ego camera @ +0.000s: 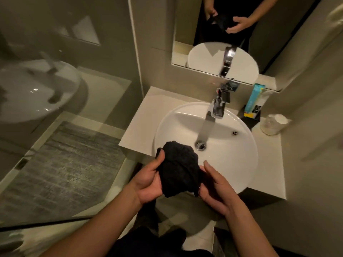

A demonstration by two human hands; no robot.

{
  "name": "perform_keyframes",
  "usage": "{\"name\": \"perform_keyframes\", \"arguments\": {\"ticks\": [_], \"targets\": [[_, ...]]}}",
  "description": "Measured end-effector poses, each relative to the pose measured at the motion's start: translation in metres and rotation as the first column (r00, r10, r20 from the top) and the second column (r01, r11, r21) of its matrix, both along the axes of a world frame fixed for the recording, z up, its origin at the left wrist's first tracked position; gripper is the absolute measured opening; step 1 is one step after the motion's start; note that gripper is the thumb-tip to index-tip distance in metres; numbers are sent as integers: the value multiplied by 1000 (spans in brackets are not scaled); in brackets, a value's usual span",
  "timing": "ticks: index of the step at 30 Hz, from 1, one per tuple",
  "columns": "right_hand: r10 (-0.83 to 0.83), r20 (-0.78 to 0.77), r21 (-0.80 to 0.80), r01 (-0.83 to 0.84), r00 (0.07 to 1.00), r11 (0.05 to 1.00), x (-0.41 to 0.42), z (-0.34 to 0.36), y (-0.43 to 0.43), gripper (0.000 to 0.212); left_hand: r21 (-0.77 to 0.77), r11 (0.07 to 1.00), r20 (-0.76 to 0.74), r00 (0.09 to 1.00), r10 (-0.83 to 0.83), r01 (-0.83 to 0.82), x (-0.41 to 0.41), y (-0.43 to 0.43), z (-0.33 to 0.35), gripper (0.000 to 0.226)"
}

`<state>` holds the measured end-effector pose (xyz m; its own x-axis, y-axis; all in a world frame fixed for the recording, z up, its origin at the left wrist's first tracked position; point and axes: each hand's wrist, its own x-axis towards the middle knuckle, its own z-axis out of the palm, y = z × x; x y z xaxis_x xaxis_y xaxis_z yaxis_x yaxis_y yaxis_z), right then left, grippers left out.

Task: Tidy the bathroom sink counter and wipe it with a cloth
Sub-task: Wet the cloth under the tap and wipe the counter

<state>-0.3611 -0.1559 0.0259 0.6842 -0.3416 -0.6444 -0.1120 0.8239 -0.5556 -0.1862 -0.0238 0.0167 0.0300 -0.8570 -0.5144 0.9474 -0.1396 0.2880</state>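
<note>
A crumpled black cloth [179, 167] is held over the front rim of the round white sink [228, 164]. My left hand [148, 179] grips its left side, thumb on top. My right hand [213, 188] holds the lower right edge, fingers partly apart. Water runs from the chrome tap [217, 106] down toward the drain [200, 145], beyond the cloth. The pale counter [143, 125] surrounds the basin.
A teal tube [253, 98] stands in a black holder [253, 117] at the back right, beside a clear jar with a white lid [272, 125]. A mirror [213, 25] hangs above. A glass shower panel [55, 89] and grey mat [70, 164] lie left.
</note>
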Motion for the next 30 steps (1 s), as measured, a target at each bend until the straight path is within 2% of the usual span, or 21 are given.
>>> {"name": "perform_keyframes", "arguments": {"ticks": [3,5,8,11,12,13,14,15,16,17,19,20,23,25,26,28,30], "targets": [[-62,-45,-91,58,997,994,-26,-19,3,40,53,992,130,984,-118,112,-20,-9,-12,43],[-105,-174,-230,63,979,971,-41,-29,7,33,155,973,242,949,-204,169,-34,-15,-19,38],[-160,-337,-406,10,928,914,-60,-40,13,20,348,928,433,854,-287,135,-50,-23,-31,38],[-182,-376,-528,-48,909,848,-68,-36,17,21,381,922,566,771,-292,70,-56,-24,-35,37],[-176,-398,-572,-93,900,815,-70,-36,18,25,387,920,624,717,-312,63,-56,-22,-36,40],[-161,-455,-610,-175,876,773,-71,-36,18,34,423,904,702,610,-367,58,-55,-18,-39,45],[-150,-544,-638,-291,825,713,-74,-41,19,45,485,874,773,447,-451,44,-53,-13,-44,54],[-155,-644,-646,-424,749,635,-78,-46,20,56,554,832,802,267,-534,-3,-50,-6,-51,66],[-181,-712,-643,-526,679,557,-83,-54,22,63,596,800,801,124,-586,-69,-46,2,-57,72],[-213,-743,-642,-586,634,494,-88,-59,24,66,599,791,799,28,-601,-122,-44,11,-60,74],[-276,-736,-675,-645,618,357,-95,-66,25,66,531,832,816,-167,-553,-161,-42,24,-61,70],[-296,-729,-683,-684,617,256,-96,-67,25,65,484,864,817,-282,-503,-138,-42,27,-60,68],[-273,-722,-649,-759,636,-51,-85,-68,22,66,431,901,738,-593,-322,47,-50,17,-63,67],[-185,-748,-604,-769,638,-210,-72,-70,18,73,488,857,624,-753,-210,165,-57,4,-71,74],[-129,-774,-577,-775,620,-257,-66,-73,17,75,524,830,570,-803,-174,192,-59,-2,-77,76],[-50,-839,-509,-813,542,-283,-58,-81,17,71,593,780,496,-854,-159,199,-56,-8,-85,70],[-85,-864,-457,-844,496,-280,-55,-87,23,66,625,757,467,-868,-166,192,-48,-11,-89,61]]}}
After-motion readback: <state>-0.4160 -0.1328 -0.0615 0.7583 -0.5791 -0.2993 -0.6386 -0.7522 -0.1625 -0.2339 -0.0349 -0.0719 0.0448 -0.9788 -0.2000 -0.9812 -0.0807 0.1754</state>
